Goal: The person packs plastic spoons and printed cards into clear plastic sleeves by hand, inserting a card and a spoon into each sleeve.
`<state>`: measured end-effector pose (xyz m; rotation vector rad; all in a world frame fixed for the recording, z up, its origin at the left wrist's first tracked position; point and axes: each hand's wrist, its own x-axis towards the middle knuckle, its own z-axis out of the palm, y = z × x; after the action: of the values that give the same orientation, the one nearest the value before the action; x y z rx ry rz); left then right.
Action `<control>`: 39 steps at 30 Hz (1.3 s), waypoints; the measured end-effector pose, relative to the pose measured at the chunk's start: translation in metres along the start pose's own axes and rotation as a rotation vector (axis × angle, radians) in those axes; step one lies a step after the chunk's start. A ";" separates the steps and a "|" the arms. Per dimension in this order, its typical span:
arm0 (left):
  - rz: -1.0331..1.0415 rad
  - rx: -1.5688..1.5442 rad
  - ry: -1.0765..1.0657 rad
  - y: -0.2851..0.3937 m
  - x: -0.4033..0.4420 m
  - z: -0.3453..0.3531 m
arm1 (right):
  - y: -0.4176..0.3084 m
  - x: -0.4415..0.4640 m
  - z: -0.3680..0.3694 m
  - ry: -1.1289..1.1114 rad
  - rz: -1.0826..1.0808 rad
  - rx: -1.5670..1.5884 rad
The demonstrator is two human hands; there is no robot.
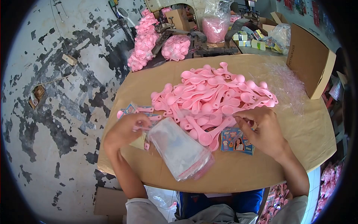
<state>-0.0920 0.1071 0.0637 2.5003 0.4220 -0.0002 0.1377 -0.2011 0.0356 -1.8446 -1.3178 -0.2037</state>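
A large heap of pink plastic measuring spoons [201, 89] lies across the middle of the table. My left hand [126, 130] is above the left side, its fingers curled and slightly blurred near a pink handle; what they hold is unclear. Beside it lies a stack of clear plastic bags [179, 149], spread over the heap's front edge. On the right, my right hand [263, 130] has its thumb and fingers pinched together by a spoon's handle end, the contents hidden. Under that hand are blue printed cards [236, 141]. More packed spoons and cards [130, 109] sit beyond my left hand.
Brown paper covers the table [238, 175]. An upright cardboard box [311, 61] and loose clear plastic film [285, 84] occupy the right side. Bags of pink spoons [176, 47] stand behind the table, near a machine. A peeling wall [67, 123] is at left.
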 end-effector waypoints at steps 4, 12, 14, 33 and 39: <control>-0.017 -0.031 0.033 -0.048 -0.021 -0.004 | 0.004 -0.001 0.001 0.016 0.008 0.010; -0.246 0.076 0.492 -0.063 -0.062 0.024 | 0.012 0.000 -0.002 0.022 0.007 -0.015; -0.252 0.349 0.656 -0.039 -0.066 0.024 | 0.012 0.001 -0.003 0.029 0.013 -0.026; -0.019 -0.745 -0.424 0.172 0.046 0.106 | 0.005 -0.005 -0.012 0.221 -0.309 -0.363; 0.171 -1.226 0.045 0.144 0.074 0.129 | 0.013 -0.011 0.001 0.153 -0.441 -0.417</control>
<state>0.0336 -0.0538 0.0317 1.3131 0.1304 0.2914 0.1441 -0.2092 0.0218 -1.7943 -1.6480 -0.8940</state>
